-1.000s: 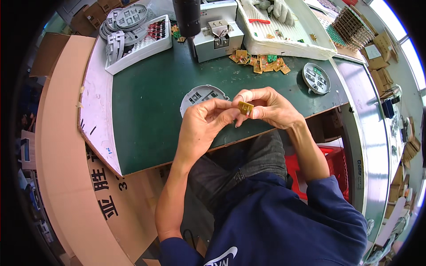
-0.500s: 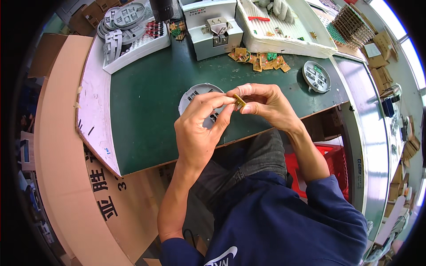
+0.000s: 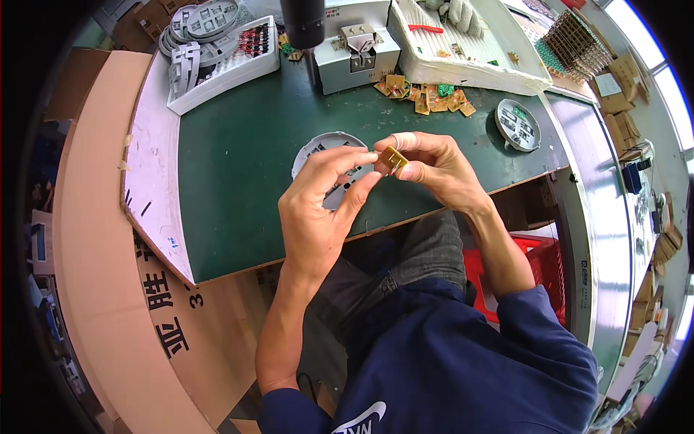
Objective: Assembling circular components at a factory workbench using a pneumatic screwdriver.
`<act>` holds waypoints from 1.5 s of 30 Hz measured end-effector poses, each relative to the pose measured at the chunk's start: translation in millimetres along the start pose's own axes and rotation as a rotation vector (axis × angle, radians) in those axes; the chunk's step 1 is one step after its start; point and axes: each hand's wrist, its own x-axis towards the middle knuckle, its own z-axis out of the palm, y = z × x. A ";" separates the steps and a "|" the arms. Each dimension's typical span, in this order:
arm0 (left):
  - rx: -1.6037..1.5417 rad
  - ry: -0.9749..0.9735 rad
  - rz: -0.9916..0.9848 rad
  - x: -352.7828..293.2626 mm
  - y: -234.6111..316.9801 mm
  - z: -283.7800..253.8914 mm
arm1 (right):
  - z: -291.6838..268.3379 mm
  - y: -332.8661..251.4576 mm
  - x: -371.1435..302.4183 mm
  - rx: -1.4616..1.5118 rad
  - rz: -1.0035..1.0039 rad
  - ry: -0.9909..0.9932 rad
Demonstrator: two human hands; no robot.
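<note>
Between the thumb and fingers of my right hand [image 3: 452, 173] is a small yellow-brown circuit board [image 3: 395, 159], tilted so that one face with metal contacts shows. A light-coloured wrap covers part of a right finger. My left hand [image 3: 314, 202] is close beside the board, its thumb and forefinger apart with a gap between their tips. Whether a left fingertip still brushes the board's edge is hard to see. Below and behind the left fingers, a round grey housing [image 3: 307, 157] with dark parts inside lies on the green table [image 3: 231, 195], partly hidden.
Loose circuit boards [image 3: 426, 100] lie before a grey metal machine [image 3: 340, 70]. A black cylindrical tool [image 3: 303, 25] hangs beside it. White foam trays [image 3: 473, 81] stand at the back, one holding a glove. Another round housing [image 3: 517, 126] sits right; a red crate [image 3: 538, 267] stands below.
The board has turned to show more of its face. My left fingers have drawn slightly left and spread apart. The hanging black tool has shifted right and lower in view.
</note>
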 end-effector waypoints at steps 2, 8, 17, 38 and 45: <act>0.139 -0.024 0.000 -2.6 -1.9 -2.2 | 0.3 -0.1 0.5 0.028 0.003 -0.010; 0.252 0.010 0.096 -5.1 -4.1 -1.1 | 6.7 0.2 1.2 0.037 0.047 0.019; 0.162 0.001 -0.028 -10.4 -7.4 -5.6 | 11.3 2.1 6.7 0.012 0.066 0.011; 0.525 -0.033 -0.035 -22.7 -36.6 -25.4 | 33.3 4.1 88.3 -1.155 -0.342 -0.245; 0.579 -0.048 -0.041 -26.3 -40.3 -30.3 | 27.6 4.1 73.9 -1.161 -0.363 -0.198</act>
